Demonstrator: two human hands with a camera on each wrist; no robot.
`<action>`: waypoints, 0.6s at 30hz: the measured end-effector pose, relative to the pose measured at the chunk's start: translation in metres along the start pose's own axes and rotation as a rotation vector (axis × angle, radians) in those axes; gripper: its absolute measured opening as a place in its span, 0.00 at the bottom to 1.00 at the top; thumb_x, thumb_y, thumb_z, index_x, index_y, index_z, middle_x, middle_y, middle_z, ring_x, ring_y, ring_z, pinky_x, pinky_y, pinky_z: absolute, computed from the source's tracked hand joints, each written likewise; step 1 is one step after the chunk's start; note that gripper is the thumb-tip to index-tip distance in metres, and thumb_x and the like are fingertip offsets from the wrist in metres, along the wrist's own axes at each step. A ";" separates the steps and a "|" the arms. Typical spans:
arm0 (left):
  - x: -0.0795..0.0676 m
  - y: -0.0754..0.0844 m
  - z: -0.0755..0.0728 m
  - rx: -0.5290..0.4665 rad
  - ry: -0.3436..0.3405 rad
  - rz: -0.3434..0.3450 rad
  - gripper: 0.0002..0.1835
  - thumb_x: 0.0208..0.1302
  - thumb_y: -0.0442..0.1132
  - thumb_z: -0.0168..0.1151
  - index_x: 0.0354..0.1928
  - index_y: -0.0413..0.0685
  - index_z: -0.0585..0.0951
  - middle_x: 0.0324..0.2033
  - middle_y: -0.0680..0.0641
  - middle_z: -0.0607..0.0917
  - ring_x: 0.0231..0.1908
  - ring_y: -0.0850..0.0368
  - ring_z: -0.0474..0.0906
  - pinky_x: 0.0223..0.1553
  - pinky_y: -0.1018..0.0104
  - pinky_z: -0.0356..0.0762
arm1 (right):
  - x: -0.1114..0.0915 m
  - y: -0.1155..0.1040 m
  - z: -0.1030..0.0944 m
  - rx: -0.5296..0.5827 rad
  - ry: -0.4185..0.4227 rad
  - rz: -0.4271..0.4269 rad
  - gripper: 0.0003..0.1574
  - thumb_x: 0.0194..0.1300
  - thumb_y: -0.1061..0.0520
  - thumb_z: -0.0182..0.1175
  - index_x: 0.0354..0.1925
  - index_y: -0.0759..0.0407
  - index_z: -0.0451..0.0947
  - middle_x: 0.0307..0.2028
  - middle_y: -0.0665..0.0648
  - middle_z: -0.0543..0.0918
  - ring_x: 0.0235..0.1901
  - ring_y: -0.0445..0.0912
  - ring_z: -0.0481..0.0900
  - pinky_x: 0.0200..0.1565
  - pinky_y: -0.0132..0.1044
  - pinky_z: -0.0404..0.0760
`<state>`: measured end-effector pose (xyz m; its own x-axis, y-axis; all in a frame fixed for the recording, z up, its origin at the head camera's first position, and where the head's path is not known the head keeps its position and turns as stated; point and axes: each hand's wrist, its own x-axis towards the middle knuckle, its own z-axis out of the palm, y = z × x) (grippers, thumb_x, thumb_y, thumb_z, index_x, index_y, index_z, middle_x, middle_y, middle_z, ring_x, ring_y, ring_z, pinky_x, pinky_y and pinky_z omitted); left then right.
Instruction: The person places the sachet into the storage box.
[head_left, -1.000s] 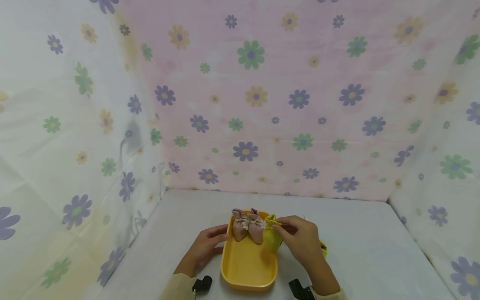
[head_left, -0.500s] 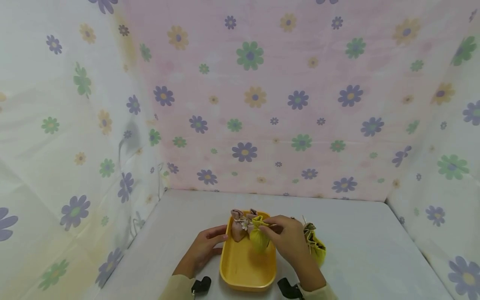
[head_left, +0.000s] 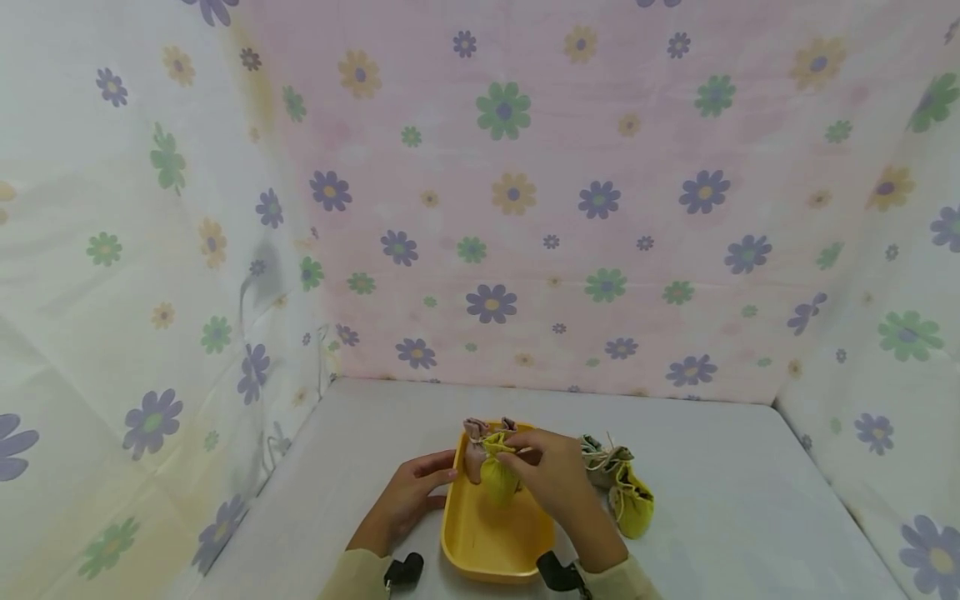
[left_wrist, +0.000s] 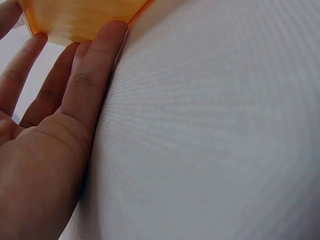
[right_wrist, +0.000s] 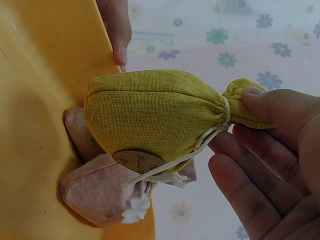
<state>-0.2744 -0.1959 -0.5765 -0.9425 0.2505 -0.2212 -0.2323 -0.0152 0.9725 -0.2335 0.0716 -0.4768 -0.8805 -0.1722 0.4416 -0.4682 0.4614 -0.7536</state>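
My right hand point(head_left: 553, 477) pinches the gathered neck of a yellow-green drawstring pouch point(right_wrist: 155, 105) between thumb and fingers. The pouch, with a cream cord and a round tag point(right_wrist: 139, 161), hangs over a yellow tray point(head_left: 495, 546). Two dusty-pink pouches point(right_wrist: 102, 192) lie at the tray's far end, one bearing a white flower charm point(right_wrist: 136, 210); in the head view the yellow-green pouch partly covers them. My left hand point(head_left: 408, 493) touches the tray's left side. Its fingers reach fairly straight to the outer wall in the left wrist view.
Right of the tray on the white table point(head_left: 712, 500) lie another yellow-green pouch point(head_left: 632, 504) and a grey-green pouch point(head_left: 598, 467), partly behind my right hand. Flower-printed cloth point(head_left: 525, 208) stands behind and on both sides. Black wrist devices point(head_left: 405, 570) sit at my sleeves.
My right hand has carried the yellow-green pouch leftward over the tray, in front of the pink ones. The pouches on the right have come into view. My left hand stays put.
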 end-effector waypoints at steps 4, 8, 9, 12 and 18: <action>0.001 0.000 0.000 0.000 -0.001 -0.001 0.31 0.68 0.49 0.71 0.70 0.49 0.77 0.69 0.43 0.78 0.61 0.51 0.82 0.54 0.54 0.87 | 0.002 0.001 0.005 -0.016 -0.043 0.011 0.08 0.64 0.48 0.74 0.42 0.45 0.90 0.43 0.47 0.91 0.32 0.34 0.87 0.33 0.25 0.85; 0.002 -0.001 -0.001 -0.006 -0.004 0.001 0.33 0.66 0.51 0.72 0.70 0.49 0.77 0.68 0.43 0.78 0.61 0.51 0.82 0.54 0.54 0.87 | 0.005 0.000 0.006 -0.024 -0.087 0.039 0.10 0.64 0.48 0.73 0.44 0.47 0.90 0.46 0.49 0.91 0.34 0.36 0.88 0.34 0.24 0.85; 0.002 -0.001 -0.001 -0.006 -0.005 0.001 0.33 0.65 0.51 0.72 0.70 0.49 0.77 0.68 0.43 0.78 0.61 0.51 0.81 0.54 0.54 0.87 | 0.005 0.000 0.006 -0.022 -0.093 0.044 0.10 0.64 0.48 0.73 0.44 0.47 0.90 0.47 0.50 0.91 0.35 0.36 0.88 0.34 0.24 0.85; 0.002 -0.001 -0.001 -0.007 -0.005 0.002 0.33 0.65 0.51 0.72 0.70 0.49 0.78 0.68 0.43 0.78 0.61 0.51 0.81 0.54 0.54 0.87 | 0.008 0.000 0.008 -0.010 -0.108 0.057 0.10 0.64 0.49 0.73 0.44 0.47 0.90 0.48 0.50 0.91 0.35 0.37 0.89 0.34 0.24 0.85; 0.002 -0.001 -0.001 -0.009 -0.003 0.004 0.34 0.63 0.52 0.73 0.69 0.49 0.78 0.68 0.43 0.79 0.61 0.51 0.81 0.54 0.53 0.87 | 0.011 0.000 0.014 -0.014 -0.141 0.073 0.11 0.65 0.48 0.73 0.45 0.46 0.90 0.47 0.50 0.91 0.36 0.38 0.88 0.35 0.25 0.86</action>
<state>-0.2759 -0.1963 -0.5778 -0.9428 0.2530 -0.2169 -0.2305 -0.0249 0.9728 -0.2446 0.0575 -0.4790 -0.9144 -0.2573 0.3124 -0.4021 0.4889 -0.7741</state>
